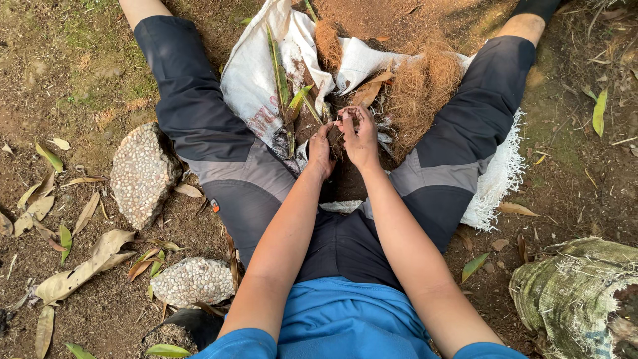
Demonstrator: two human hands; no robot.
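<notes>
Both hands, left (pixel 321 151) and right (pixel 361 138), grip a dark, crumbly soil clump (pixel 339 133); brown fibres (pixel 422 83) lie beside.

Both bare forearms stretch forward between the spread legs and converge. The left hand (pixel 321 151) is cupped, its fingers curled inward and its back toward the camera. The right hand (pixel 361 137) is just beside it, nearly touching, with its fingers bent and pinched together at the tips.

Pebbled stones (pixel 143 173), dry leaves (pixel 80 272) left; green woven sack (pixel 571 292) right.
</notes>
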